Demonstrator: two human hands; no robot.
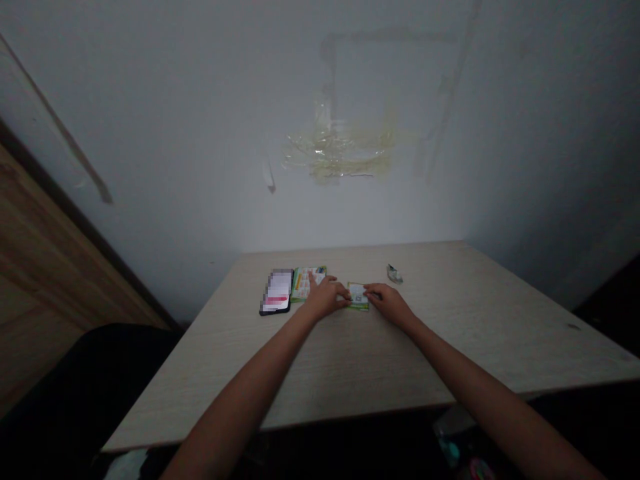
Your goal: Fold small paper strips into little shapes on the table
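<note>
A small green-and-white card [358, 295] lies on the pale wooden table [450, 347] between my two hands. My left hand [326, 297] rests at its left edge, fingers curled and pinching that side. My right hand [387, 301] touches its right edge, fingertips pressed on the corner. Behind my left hand lies a larger green printed card or packet [303, 283], partly covered by my fingers. A dark phone [277, 291] with a lit screen lies flat just left of that.
A small crumpled silvery wrapper [395, 273] sits on the table behind my right hand. A white wall with tape residue [340, 157] stands right behind the table. Wooden panelling [45, 267] is at the left, and a dark chair or bag [75, 393] sits below it.
</note>
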